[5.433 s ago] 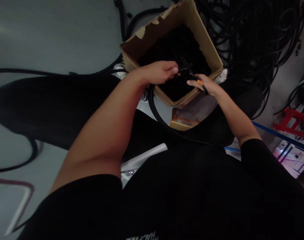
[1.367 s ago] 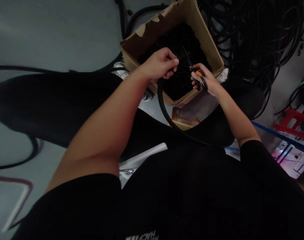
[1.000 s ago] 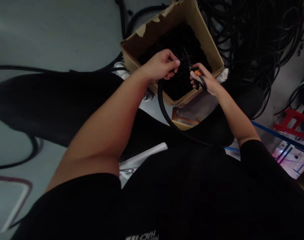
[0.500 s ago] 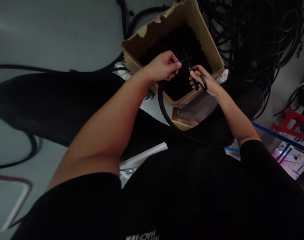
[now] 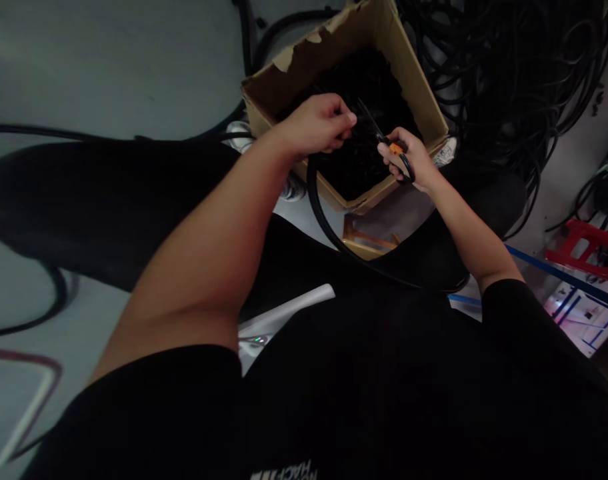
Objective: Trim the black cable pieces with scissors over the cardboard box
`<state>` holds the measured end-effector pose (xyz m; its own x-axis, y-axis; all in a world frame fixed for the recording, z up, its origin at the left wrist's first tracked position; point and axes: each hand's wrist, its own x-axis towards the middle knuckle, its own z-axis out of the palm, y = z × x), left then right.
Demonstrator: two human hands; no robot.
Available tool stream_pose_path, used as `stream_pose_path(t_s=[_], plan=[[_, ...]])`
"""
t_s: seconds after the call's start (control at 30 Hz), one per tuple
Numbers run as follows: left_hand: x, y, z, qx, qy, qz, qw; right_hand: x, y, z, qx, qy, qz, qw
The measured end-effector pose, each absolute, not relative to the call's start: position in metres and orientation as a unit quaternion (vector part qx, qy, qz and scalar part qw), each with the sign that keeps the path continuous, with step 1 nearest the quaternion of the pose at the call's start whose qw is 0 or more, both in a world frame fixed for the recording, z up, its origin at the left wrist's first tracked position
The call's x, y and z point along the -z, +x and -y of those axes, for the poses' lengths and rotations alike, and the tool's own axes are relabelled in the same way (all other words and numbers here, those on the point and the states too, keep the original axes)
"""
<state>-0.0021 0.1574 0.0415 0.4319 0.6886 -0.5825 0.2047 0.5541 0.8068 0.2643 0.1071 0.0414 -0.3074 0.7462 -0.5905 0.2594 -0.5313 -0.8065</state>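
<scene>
Left to right: a thin black cable point(image 5: 59, 131) lies across the grey floor point(image 5: 109, 67) and passes behind the left forearm. A white strip point(image 5: 289, 317) sits below that forearm. Ahead stands an open cardboard box point(image 5: 414, 87) with a torn rim, packed with dark cut cable pieces point(image 5: 369, 77). A small wooden frame point(image 5: 369, 243) lies just beyond the box's near corner, partly crossed by a thick black cable point(image 5: 317, 207).

The left hand point(image 5: 317, 123) is closed around that cable above the box; the cable curves down over the near wall toward the person's lap. The right hand point(image 5: 409, 157) clamps black-handled scissors point(image 5: 397, 150) with an orange part at the pivot, blades pointing toward the left hand. Whether the blades are apart cannot be told in the dark.

Right of the box lies a tangled heap of black cables point(image 5: 504, 67). Beyond it are a red plastic rack point(image 5: 584, 243) and a blue tape line point(image 5: 559, 273) on the floor.
</scene>
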Motion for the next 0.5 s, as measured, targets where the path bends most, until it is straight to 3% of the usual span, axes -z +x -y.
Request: stream_pose_path(t_s=[0.2,0.5], plan=[[-0.060,-0.002,-0.153,-0.128,0.398,-0.477,0.773,-0.037,0.269,-0.109,-0.688,-0.528,0.468,0.167],[-0.034,-0.017,-0.161,-0.142,0.426,-0.478,0.755,-0.043,0.273,-0.102,-0.656,-0.582,0.450,0.169]])
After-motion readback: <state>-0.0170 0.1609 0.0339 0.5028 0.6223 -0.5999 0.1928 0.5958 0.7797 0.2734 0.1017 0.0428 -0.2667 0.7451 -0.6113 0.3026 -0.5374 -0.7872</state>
